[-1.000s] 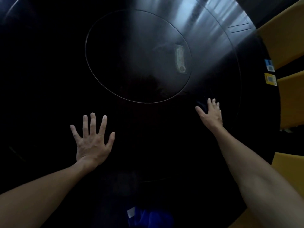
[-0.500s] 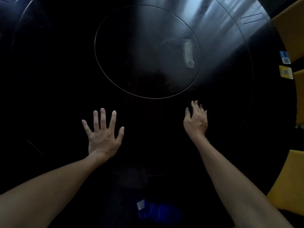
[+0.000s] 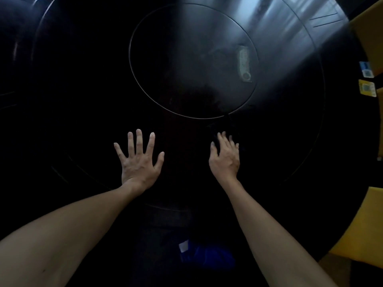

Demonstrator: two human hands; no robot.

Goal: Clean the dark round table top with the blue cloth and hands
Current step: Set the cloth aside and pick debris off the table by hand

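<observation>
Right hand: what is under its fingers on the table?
Under the right hand something dark shows just past the fingertips, maybe a cloth, but too dim to tell. Whatever lies beneath the palm is covered. The left hand lies flat and spread on the bare table.

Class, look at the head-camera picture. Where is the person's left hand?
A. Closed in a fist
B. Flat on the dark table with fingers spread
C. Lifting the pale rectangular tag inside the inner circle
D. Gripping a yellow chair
B: the left hand lies palm down on the dark round table top with fingers fanned apart, short of the inner circle.
</observation>
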